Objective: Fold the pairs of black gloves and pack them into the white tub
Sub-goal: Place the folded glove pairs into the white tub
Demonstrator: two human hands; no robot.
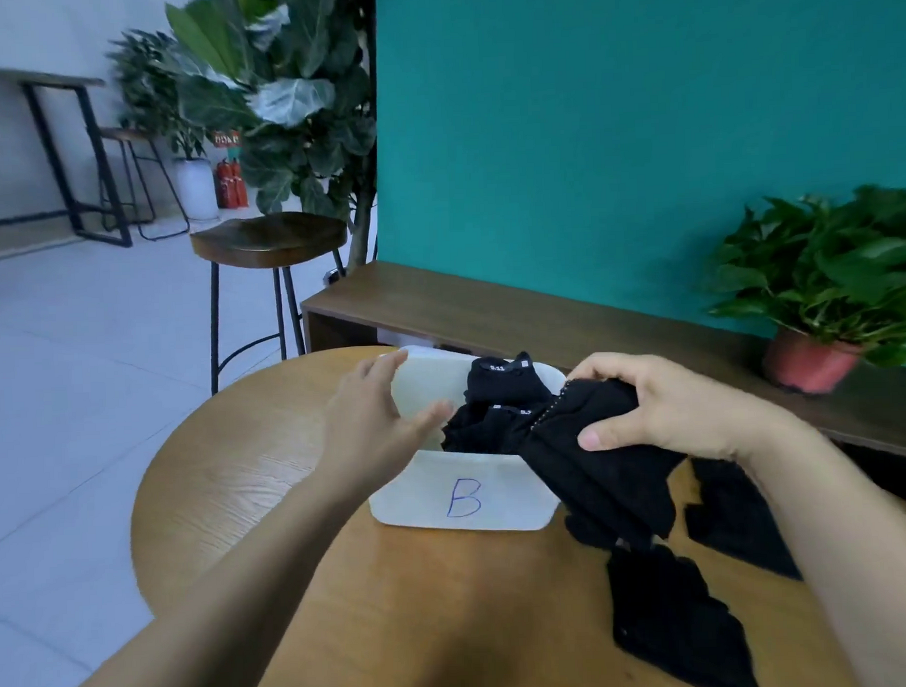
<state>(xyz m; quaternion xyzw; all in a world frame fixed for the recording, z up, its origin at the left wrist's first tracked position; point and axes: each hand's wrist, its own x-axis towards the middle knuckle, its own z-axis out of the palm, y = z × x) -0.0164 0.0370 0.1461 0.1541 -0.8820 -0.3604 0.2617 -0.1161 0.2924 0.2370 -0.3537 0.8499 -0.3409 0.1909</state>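
Wooden table [250, 484], gloves [589, 467] in right hand [663, 402]

Blue handwritten "B" on white tub [425, 490], "5.11" tag on packed glove [498, 380]

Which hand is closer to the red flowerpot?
Right. The right hand, gripping gloves, is left of the pot; the left hand is farther left, at the left rim of the tub.

Matt black cloth gloves [596, 456], smooth, perhaps plastic white tub [464, 497], grained wood table [271, 478].
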